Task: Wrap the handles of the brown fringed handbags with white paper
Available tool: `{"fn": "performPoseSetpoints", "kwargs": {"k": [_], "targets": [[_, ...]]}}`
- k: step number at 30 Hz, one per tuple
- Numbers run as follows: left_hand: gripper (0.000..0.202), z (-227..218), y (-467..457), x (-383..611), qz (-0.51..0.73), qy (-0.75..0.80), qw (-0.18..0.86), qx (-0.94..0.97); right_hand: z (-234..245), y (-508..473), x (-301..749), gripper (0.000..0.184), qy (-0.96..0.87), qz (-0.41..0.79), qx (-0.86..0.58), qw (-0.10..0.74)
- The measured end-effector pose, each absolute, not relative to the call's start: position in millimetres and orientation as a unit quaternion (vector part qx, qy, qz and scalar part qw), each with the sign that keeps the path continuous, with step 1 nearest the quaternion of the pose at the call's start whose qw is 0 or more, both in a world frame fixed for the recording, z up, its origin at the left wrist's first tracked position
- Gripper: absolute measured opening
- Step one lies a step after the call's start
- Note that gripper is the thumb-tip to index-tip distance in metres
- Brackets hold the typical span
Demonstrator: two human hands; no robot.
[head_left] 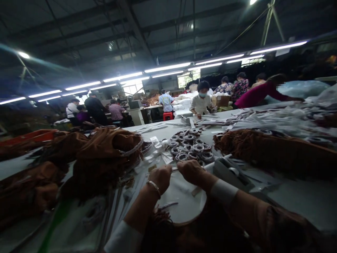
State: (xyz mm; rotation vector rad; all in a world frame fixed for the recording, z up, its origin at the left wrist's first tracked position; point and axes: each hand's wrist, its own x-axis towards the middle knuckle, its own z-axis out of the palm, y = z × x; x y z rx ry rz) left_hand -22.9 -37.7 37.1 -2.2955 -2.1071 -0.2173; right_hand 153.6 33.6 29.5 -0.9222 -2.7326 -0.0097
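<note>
My left hand (161, 178), with a bracelet at the wrist, is closed in a pinch. Close beside it my right hand (191, 171) is closed too, the knuckles facing up. A short stretch of a thin pale strip (174, 169) shows between the two hands, and the fingers hide the rest of it. Just beyond them lies a pile of rolled-up coils (188, 147), grey-white with dark centres. A grey tape dispenser (231, 174) stands right of my right hand. Brown fringe (162, 215) shows below my left wrist.
Brown fabric bundles (105, 151) are heaped on the left, and another long fringed bundle (273, 149) lies on the right. White strips (268, 121) are spread farther back. Across the table a masked person (204, 102) works, and a person in a magenta top (256, 93) leans over it.
</note>
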Motion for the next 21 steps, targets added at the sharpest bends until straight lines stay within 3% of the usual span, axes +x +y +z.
{"fn": "performPoseSetpoints", "kwargs": {"k": [9, 12, 14, 18, 21], "targets": [[0.025, 40, -50, -41, -0.069, -0.687, 0.004, -0.724, 24, 52, 161, 0.025, -0.934, 0.013, -0.345, 0.094], [0.04, 53, -43, -31, -0.094, -0.641, 0.009, -0.762, 27, 49, 156, 0.023, -0.936, 0.031, -0.337, 0.097], [0.029, 57, -40, -24, -0.09, -0.627, 0.006, -0.774, 30, 48, 156, 0.025, -0.939, 0.052, -0.325, 0.097], [0.024, 39, -60, -12, -0.049, -0.643, -0.007, -0.764, 33, 57, 174, 0.027, -0.956, 0.141, -0.253, 0.042], [0.017, 11, -95, 2, -0.01, -0.622, -0.033, -0.782, 24, 77, 192, 0.041, -0.933, 0.298, -0.2, 0.032]]}}
